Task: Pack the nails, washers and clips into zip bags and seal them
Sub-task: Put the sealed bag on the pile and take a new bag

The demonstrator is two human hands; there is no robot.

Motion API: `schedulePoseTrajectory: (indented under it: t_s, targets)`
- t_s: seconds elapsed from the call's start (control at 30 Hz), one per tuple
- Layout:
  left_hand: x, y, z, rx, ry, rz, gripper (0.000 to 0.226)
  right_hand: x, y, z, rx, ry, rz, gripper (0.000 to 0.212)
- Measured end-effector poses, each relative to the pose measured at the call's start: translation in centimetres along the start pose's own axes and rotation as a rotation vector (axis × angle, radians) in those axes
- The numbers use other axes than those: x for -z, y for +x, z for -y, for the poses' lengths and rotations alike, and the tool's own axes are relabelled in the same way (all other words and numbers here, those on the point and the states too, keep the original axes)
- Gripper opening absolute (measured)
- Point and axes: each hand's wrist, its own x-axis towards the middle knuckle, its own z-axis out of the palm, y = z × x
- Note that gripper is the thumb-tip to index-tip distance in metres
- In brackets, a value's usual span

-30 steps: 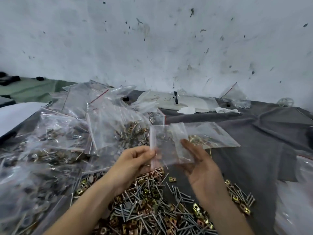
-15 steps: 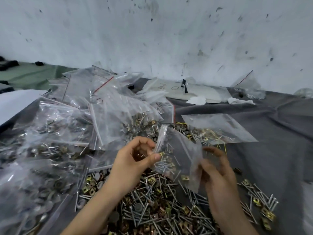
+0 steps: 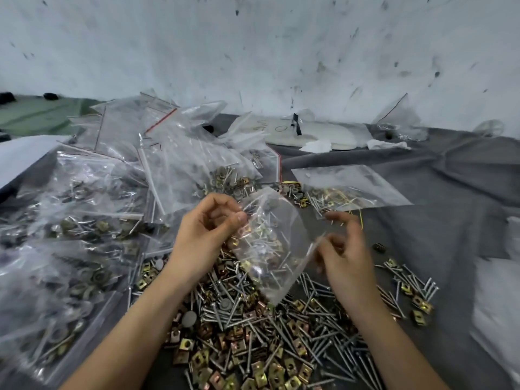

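Note:
A small clear zip bag (image 3: 274,246) hangs between my hands above a loose heap of nails, washers and brass clips (image 3: 253,327) on the grey cloth. My left hand (image 3: 206,235) pinches the bag's upper left corner with thumb and fingertips. My right hand (image 3: 344,249) is blurred at the bag's right edge with its fingers curled; whether it holds the edge I cannot tell. The bag looks empty, and the heap shows through it.
Many filled clear bags (image 3: 84,220) are piled at the left. Another flat bag with a few parts (image 3: 349,187) lies behind my hands. A smaller scatter of nails and clips (image 3: 408,285) lies at the right. A white wall stands behind the table.
The bag has tipped from upright to slanting down to the right. My right hand moved from under the bag to its right edge. My view dropped toward the heap.

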Motion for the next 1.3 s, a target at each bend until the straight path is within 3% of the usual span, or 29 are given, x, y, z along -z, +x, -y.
schedulePoseTrajectory:
  t_s: [0.1,0.2,0.23,0.3,0.47,0.6,0.7,0.77,0.83,0.9,0.97,1.1,1.2,1.3]
  targets:
    - [0.3,0.3,0.0,-0.007,0.026,-0.052,0.003,-0.3,-0.2,-0.3,0.120,-0.416,0.169,0.029]
    - [0.4,0.4,0.1,0.003,0.082,-0.088,0.011,-1.2,-0.9,-0.5,0.129,-0.586,0.395,0.013]
    - [0.5,0.3,0.2,0.011,0.109,-0.087,0.017,-1.4,-1.0,-0.5,0.121,-0.614,0.422,0.017]
    - [0.7,0.2,0.3,0.022,0.162,-0.031,0.024,-1.4,-0.9,-0.4,0.106,-0.577,0.435,0.024]
    - [0.8,0.5,0.6,-0.071,0.498,0.084,0.008,-0.8,-0.7,0.0,0.056,-0.537,0.534,0.023]
    - [1.4,0.4,0.8,-0.106,0.458,0.085,0.022,-0.7,-0.8,0.2,0.044,-0.442,0.501,0.012]
    - [1.0,0.3,0.4,-0.004,0.191,0.137,0.017,-0.1,-0.3,0.4,0.004,-0.313,0.277,0.026]
    - [0.8,0.1,-0.1,0.146,-0.185,0.257,0.014,0.5,0.4,0.8,-0.031,-0.143,0.097,0.031]
    - [0.6,-0.3,-0.6,0.362,-0.696,0.523,0.022,1.1,0.9,1.3,-0.103,0.182,-0.012,0.030]
    - [0.3,-0.7,-0.9,0.472,-0.877,0.794,0.027,0.9,0.8,1.9,-0.153,0.486,0.007,0.024]
    - [-0.6,-1.1,-0.8,0.474,-0.736,0.893,0.019,0.4,0.2,2.2,-0.165,0.594,0.090,0.018]
    - [-1.4,-1.7,-0.8,0.234,-0.063,0.777,0.010,-0.2,-0.7,2.5,-0.119,0.445,0.232,0.019]
    - [-1.1,-1.7,-1.2,0.171,0.023,0.766,0.012,-0.2,-1.0,2.8,-0.059,0.338,0.331,0.010]
    - [-0.8,-1.7,-1.4,0.145,0.056,0.707,0.017,-0.2,-1.0,2.4,-0.003,0.288,0.403,0.015]
